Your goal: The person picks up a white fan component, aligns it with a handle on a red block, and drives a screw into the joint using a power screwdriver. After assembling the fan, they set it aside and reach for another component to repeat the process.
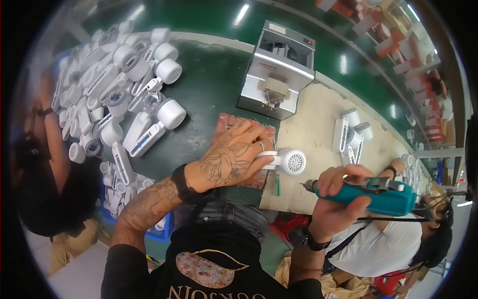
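Note:
My left hand is closed round the handle of a white hair dryer, pressing it down on a reddish-brown mat. The dryer's round vented end sticks out to the right of my fingers. My right hand grips a teal electric screwdriver, raised at the right with its bit pointing left toward the dryer. The bit stands apart from the dryer. Just below the dryer lies a small screwdriver with a green handle.
Many white dryer units are heaped at the left, with a blue crate of parts below. A silver machine stands at the far side. Several white units lie at the right. People sit close on both sides.

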{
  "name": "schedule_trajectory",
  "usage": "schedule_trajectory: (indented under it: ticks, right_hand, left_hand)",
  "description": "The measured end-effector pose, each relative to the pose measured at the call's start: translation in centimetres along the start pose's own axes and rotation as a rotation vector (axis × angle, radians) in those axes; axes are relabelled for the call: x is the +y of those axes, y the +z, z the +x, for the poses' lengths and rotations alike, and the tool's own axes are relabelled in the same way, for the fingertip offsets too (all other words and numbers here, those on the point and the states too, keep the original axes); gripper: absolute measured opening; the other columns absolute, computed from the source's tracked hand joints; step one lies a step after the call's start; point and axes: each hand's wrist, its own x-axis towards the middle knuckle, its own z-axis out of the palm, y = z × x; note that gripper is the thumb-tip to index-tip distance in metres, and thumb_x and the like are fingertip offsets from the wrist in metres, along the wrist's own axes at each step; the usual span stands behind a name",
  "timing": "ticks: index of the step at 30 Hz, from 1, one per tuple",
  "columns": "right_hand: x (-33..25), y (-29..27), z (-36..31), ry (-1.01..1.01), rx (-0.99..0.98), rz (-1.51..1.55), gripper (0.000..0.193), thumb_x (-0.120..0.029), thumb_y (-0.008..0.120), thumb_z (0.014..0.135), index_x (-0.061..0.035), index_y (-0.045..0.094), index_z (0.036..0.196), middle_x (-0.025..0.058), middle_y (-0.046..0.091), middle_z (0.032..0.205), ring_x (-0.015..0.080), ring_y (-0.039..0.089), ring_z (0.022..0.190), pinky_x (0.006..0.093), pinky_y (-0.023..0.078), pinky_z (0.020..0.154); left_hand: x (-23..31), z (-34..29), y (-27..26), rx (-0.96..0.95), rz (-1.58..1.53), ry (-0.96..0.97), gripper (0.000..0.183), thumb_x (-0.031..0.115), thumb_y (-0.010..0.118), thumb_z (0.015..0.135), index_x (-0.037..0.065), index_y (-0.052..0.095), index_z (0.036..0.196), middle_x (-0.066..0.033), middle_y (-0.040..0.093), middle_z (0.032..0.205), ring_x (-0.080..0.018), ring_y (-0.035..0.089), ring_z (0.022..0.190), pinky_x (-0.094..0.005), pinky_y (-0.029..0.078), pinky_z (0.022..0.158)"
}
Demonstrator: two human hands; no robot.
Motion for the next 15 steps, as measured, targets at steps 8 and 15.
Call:
schedule_trajectory:
  ticks: [8,15]
  right_hand:
    - [4.8,7.4,7.9,-0.103,-0.075,0.093,0.049,-0.047,0.057,0.101,0.0004,0.059,0.112,0.0021,0.048,0.07,0.0139,0.048,0.062,0.0289,0.039,0.057]
    - [8.4,10.1,10.6,-0.122,-0.082,-0.075,0.038,-0.033,0.058,0.103,0.0049,0.058,0.097,0.0053,0.053,0.071,0.0168,0.053,0.063,0.0298,0.045,0.06]
  left_hand:
    - [-1.5,-1.5,0.2,0.176,0.005,0.075,0.038,0.037,0.071,0.088,0.01,0.067,0.116,-0.0083,0.061,0.112,-0.0292,0.058,0.106,-0.0407,0.048,0.094]
    - [-1.7,-1.8,0.1,0.102,-0.055,0.035,0.044,0.041,0.064,0.092,0.008,0.063,0.121,-0.0107,0.058,0.115,-0.0305,0.052,0.113,-0.0433,0.042,0.101]
